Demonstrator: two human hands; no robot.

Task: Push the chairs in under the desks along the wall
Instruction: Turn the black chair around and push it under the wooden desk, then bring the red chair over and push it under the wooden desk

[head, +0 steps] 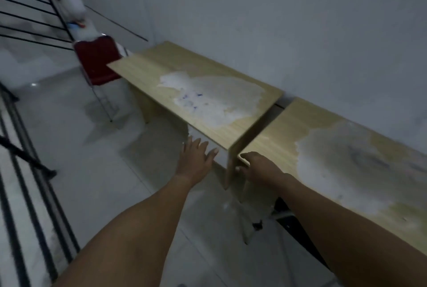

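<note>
Dim room — pale grey wall (300,21), glossy light tiled floor (80,148), black metal railing (30,16) at left.

Two desks end to end along the wall
Far desk (196,92) left of near desk (335,159); chair (97,62) beyond the far desk's left end; railing (27,148) at left

Open tiled floor (76,148) lies in front of 2 desks set against the wall (300,32). The far desk (196,83) and near desk (346,159) stand close together, leaving only a narrow gap between their side panels. A red chair (97,62) stands at the far desk's outer end. A black railing (25,171) bounds the floor on the left. Dark objects occupy the space under the near desk.
</note>
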